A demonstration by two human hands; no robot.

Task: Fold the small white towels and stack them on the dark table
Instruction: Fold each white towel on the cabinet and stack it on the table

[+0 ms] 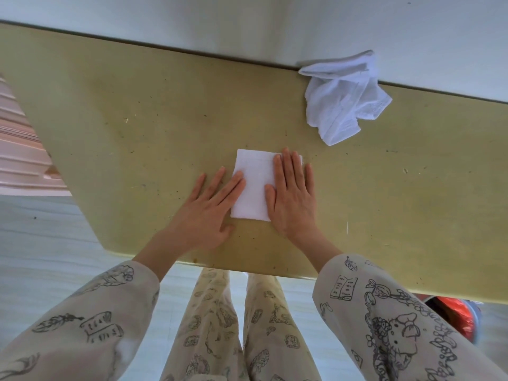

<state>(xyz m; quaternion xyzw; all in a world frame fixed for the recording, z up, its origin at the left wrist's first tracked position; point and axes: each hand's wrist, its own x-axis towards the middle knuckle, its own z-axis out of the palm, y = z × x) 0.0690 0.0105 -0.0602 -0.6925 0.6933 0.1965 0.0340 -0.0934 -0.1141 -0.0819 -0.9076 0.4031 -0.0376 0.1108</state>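
A small white towel (254,182), folded into a neat rectangle, lies flat in the middle of the olive-yellow table (137,127). My left hand (209,213) lies flat with straight fingers, its fingertips on the towel's left edge. My right hand (291,193) presses flat on the towel's right half, fingers straight and together, hiding that side. A crumpled white towel (343,97) sits apart at the far right of the table, against the wall.
A white wall (275,23) runs along the table's far edge. Pink slatted furniture (19,149) stands at the left. A red object (456,317) sits on the pale floor under the table's right front edge. My patterned trouser legs (242,325) are below the front edge.
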